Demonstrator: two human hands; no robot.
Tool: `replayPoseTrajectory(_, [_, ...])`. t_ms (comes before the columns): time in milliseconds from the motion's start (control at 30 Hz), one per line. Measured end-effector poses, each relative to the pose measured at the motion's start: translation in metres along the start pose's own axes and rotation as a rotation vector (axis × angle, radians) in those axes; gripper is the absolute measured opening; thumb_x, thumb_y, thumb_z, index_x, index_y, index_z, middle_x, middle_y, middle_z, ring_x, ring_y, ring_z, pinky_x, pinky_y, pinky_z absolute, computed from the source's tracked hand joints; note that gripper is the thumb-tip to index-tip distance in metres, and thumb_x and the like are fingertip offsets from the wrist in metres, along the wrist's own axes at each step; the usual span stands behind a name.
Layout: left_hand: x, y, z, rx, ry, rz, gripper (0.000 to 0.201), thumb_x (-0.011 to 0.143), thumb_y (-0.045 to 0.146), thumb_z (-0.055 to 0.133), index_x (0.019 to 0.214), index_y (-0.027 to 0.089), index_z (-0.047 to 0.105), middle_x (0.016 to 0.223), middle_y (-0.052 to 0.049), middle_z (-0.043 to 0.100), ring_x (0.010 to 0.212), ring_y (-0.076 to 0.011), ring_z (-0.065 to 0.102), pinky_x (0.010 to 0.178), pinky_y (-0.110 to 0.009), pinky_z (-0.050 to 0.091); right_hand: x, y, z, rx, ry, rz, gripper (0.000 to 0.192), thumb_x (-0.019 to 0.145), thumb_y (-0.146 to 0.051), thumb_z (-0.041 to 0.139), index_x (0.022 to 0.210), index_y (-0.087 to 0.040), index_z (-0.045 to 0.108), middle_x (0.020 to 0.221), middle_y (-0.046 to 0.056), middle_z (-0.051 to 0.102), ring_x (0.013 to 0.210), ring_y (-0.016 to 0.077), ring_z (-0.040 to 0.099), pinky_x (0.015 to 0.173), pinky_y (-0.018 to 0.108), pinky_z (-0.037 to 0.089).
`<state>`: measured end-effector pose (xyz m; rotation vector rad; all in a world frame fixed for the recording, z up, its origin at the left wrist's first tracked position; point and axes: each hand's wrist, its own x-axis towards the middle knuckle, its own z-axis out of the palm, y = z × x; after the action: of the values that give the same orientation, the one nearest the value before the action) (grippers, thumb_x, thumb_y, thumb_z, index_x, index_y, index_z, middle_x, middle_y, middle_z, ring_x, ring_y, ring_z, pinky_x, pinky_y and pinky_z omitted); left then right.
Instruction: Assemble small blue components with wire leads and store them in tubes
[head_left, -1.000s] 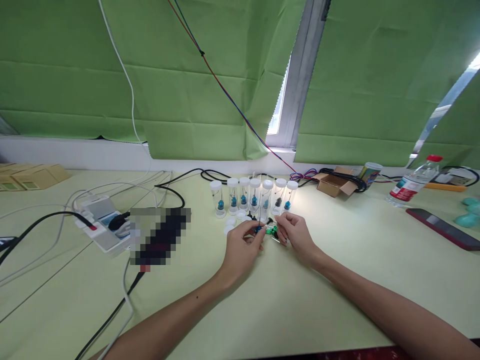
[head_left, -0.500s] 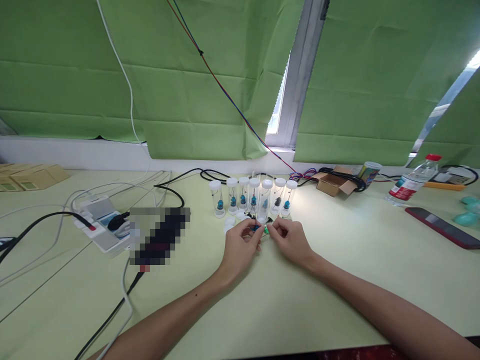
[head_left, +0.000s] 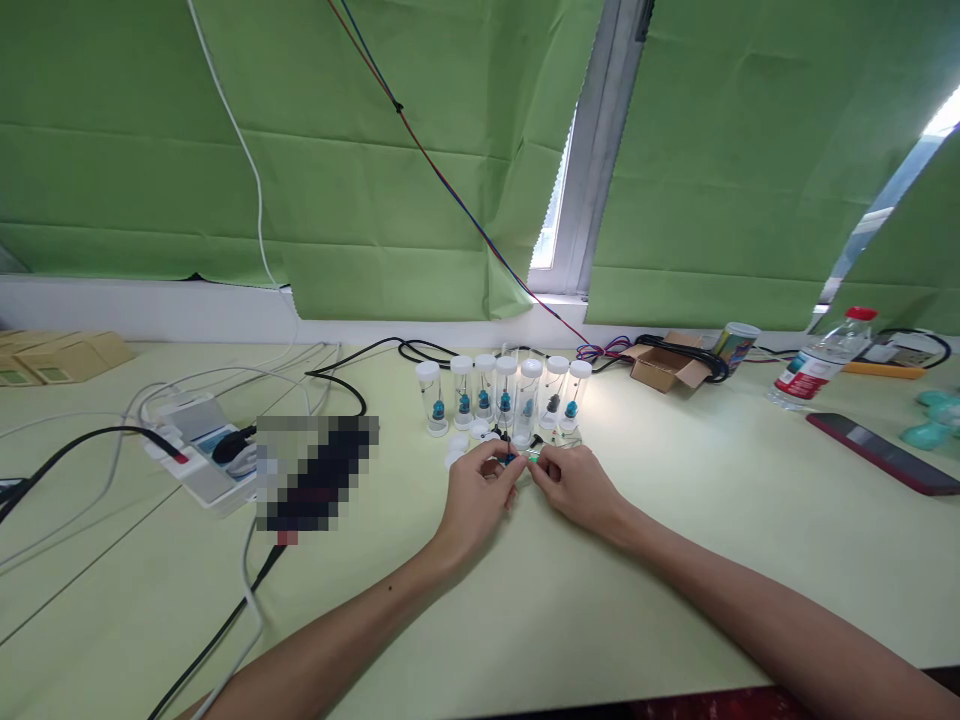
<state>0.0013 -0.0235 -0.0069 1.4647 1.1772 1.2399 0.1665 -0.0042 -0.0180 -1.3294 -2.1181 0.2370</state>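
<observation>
My left hand [head_left: 478, 492] is closed in a pinch on a small blue part [head_left: 510, 460] with a thin dark stem that points up. Close beside it, my right hand [head_left: 576, 487] has its thumb and fingers pressed together. A small green piece [head_left: 534, 459] shows at the right fingertips; whether they grip it is hidden. Behind both hands stands a row of several clear tubes with white caps, among them a left-end tube [head_left: 433, 400] and a right-end tube [head_left: 574, 398]. Blue or dark parts on thin stems are inside. White discs [head_left: 456, 447] lie left of the fingertips.
A small open cardboard box [head_left: 664, 372], a can [head_left: 735, 347], a red-capped bottle [head_left: 817, 368] and a dark phone [head_left: 881, 452] lie to the right. On the left are a white case [head_left: 199, 450], a pixelated dark object [head_left: 326, 475] and loose cables.
My right hand has moved slightly left, its fingertips now nearly meeting the left ones. My left hand keeps its pinch on the blue part. The whole view has shifted slightly.
</observation>
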Motion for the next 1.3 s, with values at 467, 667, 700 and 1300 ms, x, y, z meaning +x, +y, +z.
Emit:
replayPoseTrajectory(467, [0.002,0.001,0.0,-0.102,0.137,0.001,0.033,0.077,0.045,0.068,0.088,0.021,0.048,0.076,0.003,0.06,0.044,-0.0078,0.054,0.041,-0.021,0.041,0.0,0.002,0.0,-0.106,-0.081,-0.013,0.022,0.087,-0.028,0.057,0.067,-0.019,0.059,0.058,0.002,0.062,0.052,0.0146,0.051,0.054,0.026,0.029])
replayPoseTrajectory(667, [0.002,0.002,0.0,-0.146,0.161,-0.002,0.038,0.078,0.045,0.068,0.091,0.024,0.04,0.067,0.006,0.058,0.045,-0.0098,0.057,0.041,-0.019,0.041,0.001,0.004,-0.002,-0.009,0.094,-0.018,0.011,0.088,-0.028,0.054,0.086,-0.019,0.06,0.066,0.001,0.064,0.055,0.0148,0.053,0.058,0.026,0.036])
replayPoseTrajectory(700, [0.001,0.004,0.0,-0.153,0.165,0.0,0.038,0.078,0.046,0.068,0.091,0.024,0.039,0.067,0.006,0.058,0.044,-0.0097,0.057,0.041,-0.019,0.041,0.001,0.005,-0.002,0.012,0.149,-0.016,0.012,0.089,-0.027,0.052,0.092,-0.019,0.06,0.071,0.002,0.066,0.056,0.015,0.055,0.059,0.026,0.038])
replayPoseTrajectory(1300, [-0.002,0.006,0.001,-0.085,0.089,0.02,0.026,0.086,0.046,0.057,0.085,0.02,0.055,0.086,0.0,0.058,0.042,-0.0042,0.049,0.038,-0.019,0.036,0.007,0.018,-0.002,0.045,0.06,0.05,0.028,0.089,-0.021,0.048,0.117,-0.022,0.046,0.114,0.007,0.069,0.064,0.0164,0.063,0.069,0.031,0.046])
